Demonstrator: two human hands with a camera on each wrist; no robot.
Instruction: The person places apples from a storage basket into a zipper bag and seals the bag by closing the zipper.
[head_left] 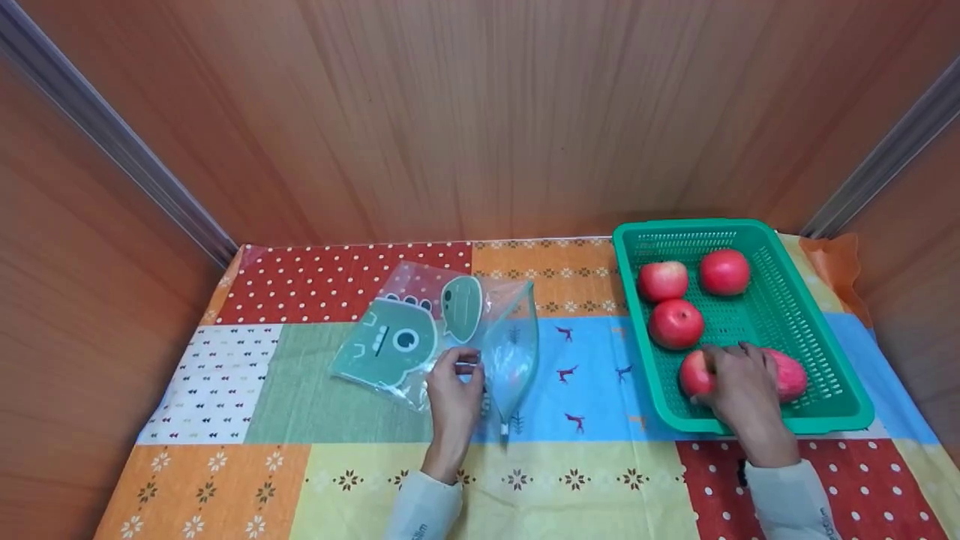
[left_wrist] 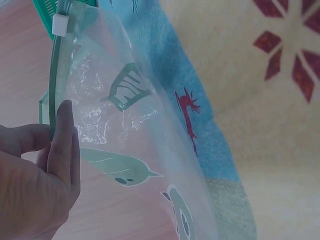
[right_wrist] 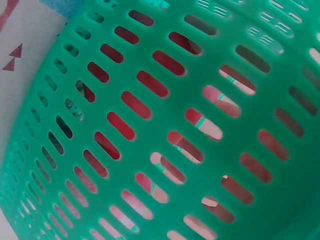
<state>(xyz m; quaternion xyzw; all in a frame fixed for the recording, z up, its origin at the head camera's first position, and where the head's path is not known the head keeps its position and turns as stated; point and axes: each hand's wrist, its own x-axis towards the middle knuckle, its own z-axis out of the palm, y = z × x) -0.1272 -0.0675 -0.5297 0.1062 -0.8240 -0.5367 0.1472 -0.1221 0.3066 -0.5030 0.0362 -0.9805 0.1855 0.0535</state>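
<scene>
At lower right, the right hand (head_left: pixel 739 390) closes on an apple (head_left: pixel 694 373) in the basket (head_left: pixel 844 409); the left hand (head_left: pixel 454 394) pinches the empty zip bag (head_left: pixel 510 341) open, nothing bagged yet.

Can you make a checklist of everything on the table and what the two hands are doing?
Surface: a patchwork tablecloth covers the table.
Job's things: a clear zip bag with green cartoon prints lies left of centre, its mouth held open. A green basket on the right holds five red apples; three lie free at the back, two at the front.
Clutter: nothing seen.
Hands: the left hand pinches the bag's zip edge. The right hand rests over the two front apples; its grip is hidden.
Cables: nothing seen.
Surroundings: wooden panel walls with metal corner strips.
</scene>
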